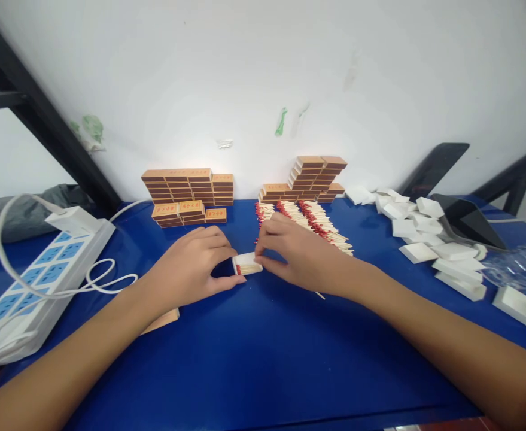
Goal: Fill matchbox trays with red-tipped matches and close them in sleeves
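A small white matchbox tray (256,267) with red-headed matches (246,269) lying in it rests at the middle of the blue table. My left hand (197,260) grips the tray's left end between thumb and fingers. At the right end, my right hand (294,248) is closed, its thumb and fingertips pinching the tray's edge. Just behind my right hand lie rows of loose matches (323,224), their heads mostly to the left. One stray match (319,295) pokes out below that hand. Under my left forearm, a matchbox sleeve (161,322) is partly hidden.
Stacked matchboxes (188,188) stand against the wall at left, with another stack (312,176) right of them. Several white trays (417,230) are heaped at right, near a dark phone-like slab (469,218) and clear plastic (520,263). A power strip (42,287) with cables lies left.
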